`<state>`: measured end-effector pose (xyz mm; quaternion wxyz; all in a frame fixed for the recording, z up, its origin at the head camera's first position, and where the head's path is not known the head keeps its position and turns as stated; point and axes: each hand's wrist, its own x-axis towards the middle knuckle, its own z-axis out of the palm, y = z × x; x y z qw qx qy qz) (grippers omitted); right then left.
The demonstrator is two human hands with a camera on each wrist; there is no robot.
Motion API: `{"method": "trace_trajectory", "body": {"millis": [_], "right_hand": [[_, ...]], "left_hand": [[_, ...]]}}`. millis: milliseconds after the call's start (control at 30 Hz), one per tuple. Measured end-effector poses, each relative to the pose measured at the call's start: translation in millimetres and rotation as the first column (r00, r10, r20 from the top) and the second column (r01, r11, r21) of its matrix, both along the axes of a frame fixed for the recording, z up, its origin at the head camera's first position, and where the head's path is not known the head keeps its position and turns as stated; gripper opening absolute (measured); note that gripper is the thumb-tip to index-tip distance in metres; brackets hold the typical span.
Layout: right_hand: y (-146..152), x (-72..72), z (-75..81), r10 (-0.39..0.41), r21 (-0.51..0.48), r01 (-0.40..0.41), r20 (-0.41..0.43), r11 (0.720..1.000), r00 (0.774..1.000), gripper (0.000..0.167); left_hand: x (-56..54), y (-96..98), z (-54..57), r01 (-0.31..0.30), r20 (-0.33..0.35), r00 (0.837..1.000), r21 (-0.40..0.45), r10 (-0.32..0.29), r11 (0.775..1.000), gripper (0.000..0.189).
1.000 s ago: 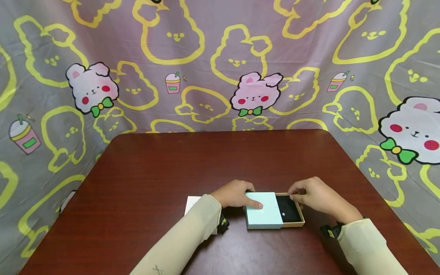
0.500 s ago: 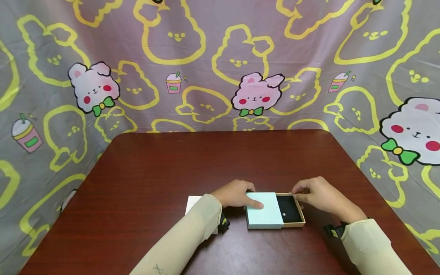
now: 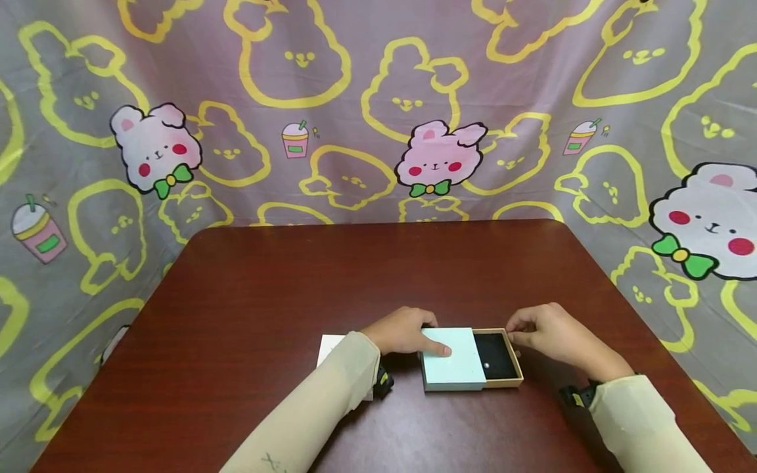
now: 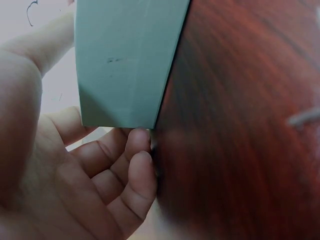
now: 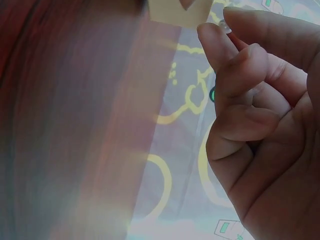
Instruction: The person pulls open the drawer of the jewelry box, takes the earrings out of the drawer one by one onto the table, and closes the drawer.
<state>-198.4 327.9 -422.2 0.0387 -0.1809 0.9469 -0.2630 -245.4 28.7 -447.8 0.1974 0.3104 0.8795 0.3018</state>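
A pale blue sliding box (image 3: 452,361) lies on the table, its tan drawer (image 3: 503,383) pulled partly out to the right. Inside the drawer is a black pad (image 3: 497,351) bearing one small pearly bead (image 3: 487,365). My left hand (image 3: 405,334) grips the box's sleeve at its left end, thumb on top; in the left wrist view the fingers (image 4: 142,175) curl by the sleeve's end. At the drawer's far right corner, my right hand (image 3: 547,334) pinches another small pearly bead (image 5: 225,26) between thumb and index finger. Fingertips partly hide that bead.
A white flat item (image 3: 329,345) lies left of the box, mostly hidden under the left forearm. The brown table (image 3: 355,276) reaches back to a patterned curtain (image 3: 355,98).
My right hand has shifted slightly right, from over the black pad to the drawer's outer corner. The left hand keeps its grip on the sleeve.
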Motion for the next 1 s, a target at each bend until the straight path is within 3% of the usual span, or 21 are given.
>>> {"method": "trace_trajectory", "body": {"millis": [633,1000], "right_hand": [[9.1,-5.6,-6.6,-0.009,0.035,0.010,-0.035,0.999,0.999,0.014],[12.7,-2.6,-15.1,-0.046,0.059,0.046,-0.003,0.997,0.999,0.014]], "left_hand": [[0.3,0.1,2.9,-0.008,-0.002,1.000,-0.002,0.008,1.000,0.049],[1.4,-0.4,-0.9,-0.004,0.000,1.000,-0.007,0.004,1.000,0.053]]}}
